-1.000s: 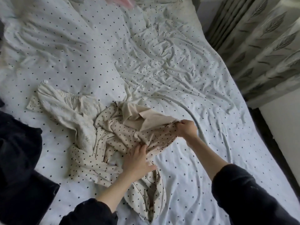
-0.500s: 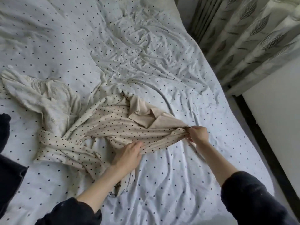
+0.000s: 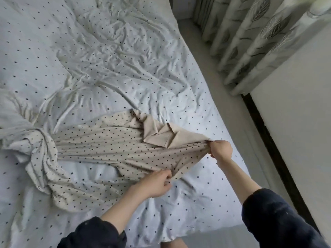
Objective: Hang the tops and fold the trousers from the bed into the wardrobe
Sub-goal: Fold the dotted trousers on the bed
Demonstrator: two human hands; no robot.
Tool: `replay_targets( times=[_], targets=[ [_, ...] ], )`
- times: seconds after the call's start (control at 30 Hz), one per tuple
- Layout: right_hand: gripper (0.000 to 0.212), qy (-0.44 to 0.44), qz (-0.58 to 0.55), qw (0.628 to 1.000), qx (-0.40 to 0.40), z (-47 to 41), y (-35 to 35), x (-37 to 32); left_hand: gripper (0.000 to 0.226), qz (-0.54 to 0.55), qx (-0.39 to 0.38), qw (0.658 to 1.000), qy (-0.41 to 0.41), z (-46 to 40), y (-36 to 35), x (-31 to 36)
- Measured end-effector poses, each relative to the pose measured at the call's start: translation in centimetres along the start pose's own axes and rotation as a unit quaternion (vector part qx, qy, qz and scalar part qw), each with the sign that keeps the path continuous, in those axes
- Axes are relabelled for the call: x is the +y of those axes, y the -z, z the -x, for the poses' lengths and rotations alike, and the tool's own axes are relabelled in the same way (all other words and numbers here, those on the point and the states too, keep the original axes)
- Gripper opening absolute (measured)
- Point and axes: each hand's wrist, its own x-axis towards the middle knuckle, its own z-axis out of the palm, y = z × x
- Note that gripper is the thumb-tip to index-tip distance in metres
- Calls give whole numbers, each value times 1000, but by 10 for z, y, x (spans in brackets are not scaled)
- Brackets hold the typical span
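The job looks to be in its early part, as far as this view shows: no wardrobe or hanger is in sight, and clothing is on the bed (image 3: 125,51), so hanging and folding appear to be ahead. The cream polka-dot garment (image 3: 111,149) lies in the middle of the frame on the dotted bedsheet, stretched out and partly lifted at its right end. Whether it is a top or trousers I cannot say for sure (the plain beige folded flap (image 3: 159,135) near the right end looks like a collar or facing, which hints at a top).

The right hand (image 3: 221,151), at centre right, has its grip pinched on the garment's right end, fingers closed over bunched cloth. The left hand (image 3: 157,183), lower centre, has its grip pinching the lower edge of the same end, just beside the right hand.

The garment's long axis runs nearly left to right across the frame, rising slightly toward the left. Its held end points to the right edge of the bed; its far end, at middle left, is twisted together with a pale crumpled garment (image 3: 16,142), which will probably need freeing.
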Motion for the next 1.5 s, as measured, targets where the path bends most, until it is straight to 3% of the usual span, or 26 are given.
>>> replay_targets(
  times=[0.07, 0.1, 0.2, 0.27, 0.33, 0.4, 0.47, 0.53, 0.6, 0.67, 0.73, 0.8, 0.87, 0.9, 1.0, 1.1, 1.37, 1.5],
  targets=[
    [13, 4, 57, 997, -44, -3, -3, 11, 16, 16, 10, 1000, 3, -7, 4, 3],
    [12, 8, 89, 994, -66, -3, -6, 15, 17, 14, 52, 999, 9, -11, 8, 0],
    [30, 56, 193, 975, -95, -4, -26, 18, 20, 27, 278, 959, 47, -27, 27, -21],
    [48, 170, 283, 940, -87, -5, -40, 17, 27, 38, 375, 924, 66, -44, 44, -44],
    [60, 312, 313, 892, -93, -1, -52, 15, 49, 2, 381, 922, 66, -56, 60, -61],
    [60, 430, 317, 841, -82, 1, -63, 15, 80, -62, 327, 941, 57, -67, 72, -69],
    [60, 511, 358, 779, -57, 0, -72, 21, 96, -163, 275, 946, 43, -75, 82, -72],
    [68, 534, 398, 743, -59, -2, -76, 27, 93, -233, 261, 937, 14, -80, 97, -77],
    [47, 552, 368, 747, -32, -6, -76, 28, 61, -245, 294, 923, -36, -83, 113, -79],
    [30, 539, 325, 777, 1, -12, -74, 24, 26, -254, 336, 903, -80, -83, 130, -78],
    [24, 477, 271, 836, -12, -15, -66, 13, 16, -210, 352, 908, -84, -84, 148, -63],
    [4, 373, 199, 906, -5, -18, -55, 0, 11, -134, 370, 918, -41, -89, 167, -43],
    [19, 221, 48, 973, -51, -25, -44, -11, 12, -82, 390, 917, -12, -102, 183, -23],
    [21, 162, -39, 984, -64, -30, -38, -14, 14, -66, 396, 916, -7, -110, 190, -16],
    [18, 29, -243, 965, -89, -46, -29, -21, 25, -53, 406, 912, 9, -138, 208, 1],
    [17, -49, -329, 939, -90, -61, -27, -26, 24, -75, 436, 897, 3, -167, 224, 19],
    [20, -26, -320, 946, 38, -121, -27, -46, 21, -62, 498, 865, -15, -225, 241, 37],
    [18, -92, -270, 958, 8, -130, -52, -33, 14, -62, 387, 920, -10, -241, 213, 4]
  ],
)
